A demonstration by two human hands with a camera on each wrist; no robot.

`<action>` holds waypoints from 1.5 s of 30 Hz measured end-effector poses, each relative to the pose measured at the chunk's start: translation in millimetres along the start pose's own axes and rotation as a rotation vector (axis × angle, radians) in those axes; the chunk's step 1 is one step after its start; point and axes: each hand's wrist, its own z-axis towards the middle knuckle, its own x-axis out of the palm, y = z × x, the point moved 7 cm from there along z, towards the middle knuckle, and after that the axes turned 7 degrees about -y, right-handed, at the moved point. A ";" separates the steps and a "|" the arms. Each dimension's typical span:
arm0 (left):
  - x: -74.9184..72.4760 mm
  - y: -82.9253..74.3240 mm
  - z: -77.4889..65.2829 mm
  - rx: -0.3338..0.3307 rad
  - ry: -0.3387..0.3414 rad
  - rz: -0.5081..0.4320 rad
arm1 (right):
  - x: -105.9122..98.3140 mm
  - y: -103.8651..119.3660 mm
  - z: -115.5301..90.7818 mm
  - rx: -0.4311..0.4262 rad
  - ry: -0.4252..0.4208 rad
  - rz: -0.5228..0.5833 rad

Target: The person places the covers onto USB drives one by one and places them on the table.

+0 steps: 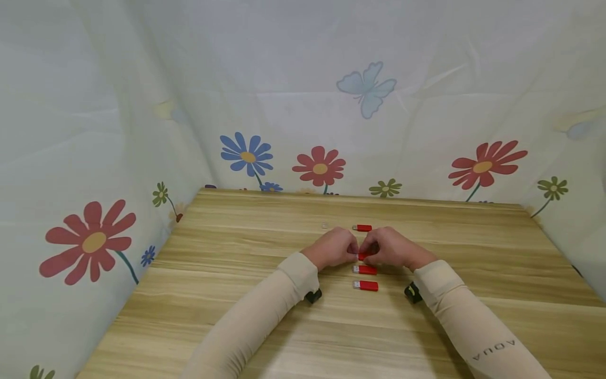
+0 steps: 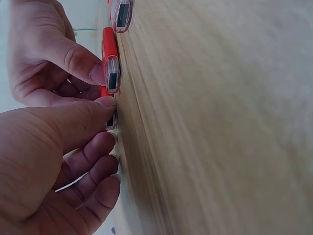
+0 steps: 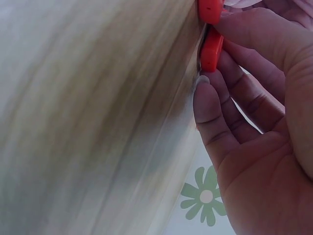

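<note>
One wood-grain table underlies both hands. Left hand and right hand pinch opposite ends of one red USB stick, second from the far side. Three other red sticks line up with it. Small clear piece: beyond the left hand.

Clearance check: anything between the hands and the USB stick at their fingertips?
Nothing visible: left hand and right hand are both at the red USB stick. The nearer stick lies alongside, not between.
</note>
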 end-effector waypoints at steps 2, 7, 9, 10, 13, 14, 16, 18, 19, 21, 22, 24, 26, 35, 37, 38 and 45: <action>-0.1 0.4 0.1 -0.002 0.001 0.000 | -0.1 -0.2 0.3 0.003 0.001 0.002; -0.4 3.7 -0.6 -0.013 -0.001 -0.018 | -0.9 0.4 0.1 0.017 0.000 -0.002; -1.4 6.3 -1.4 -0.021 -0.003 -0.038 | -2.1 0.7 -0.2 0.030 -0.002 -0.001; -2.1 8.4 -1.4 -0.029 -0.006 -0.046 | -3.1 0.6 -0.3 0.044 -0.003 0.001; -9.3 14.9 -1.8 -0.043 -0.033 -0.051 | -7.6 -1.4 1.1 0.070 -0.019 -0.011; -12.6 18.0 -1.8 -0.051 -0.049 -0.051 | -9.9 -1.8 1.9 0.077 -0.029 -0.017; -20.5 25.0 -1.4 -0.074 -0.076 -0.037 | -14.7 -3.1 4.6 0.082 -0.052 -0.038; -28.3 32.9 -0.7 -0.089 -0.101 -0.010 | -19.5 -3.4 8.6 0.074 -0.076 -0.058; -31.3 37.8 0.0 -0.098 -0.109 0.005 | -21.7 -3.8 10.8 0.073 -0.089 -0.065; -37.7 46.9 1.8 -0.107 -0.125 0.042 | -25.7 -5.0 15.4 0.069 -0.115 -0.076; -40.3 51.9 2.8 -0.108 -0.135 0.063 | -27.2 -5.6 18.0 0.062 -0.128 -0.084; -44.4 61.3 4.8 -0.103 -0.153 0.095 | -29.6 -7.6 22.7 0.052 -0.154 -0.101; -47.3 69.3 6.4 -0.088 -0.173 0.129 | -32.1 -9.6 26.8 0.040 -0.184 -0.127; -47.0 84.0 9.6 -0.054 -0.188 0.218 | -29.9 -23.9 37.9 0.079 -0.193 -0.215; -46.2 84.6 10.2 -0.063 -0.183 0.244 | -25.9 -28.2 40.6 0.095 -0.176 -0.224; -45.4 84.7 10.6 -0.064 -0.179 0.248 | -24.1 -30.2 41.8 0.098 -0.170 -0.235; -44.4 81.2 14.1 -0.061 -0.167 0.244 | -18.7 -32.7 45.2 0.073 -0.149 -0.224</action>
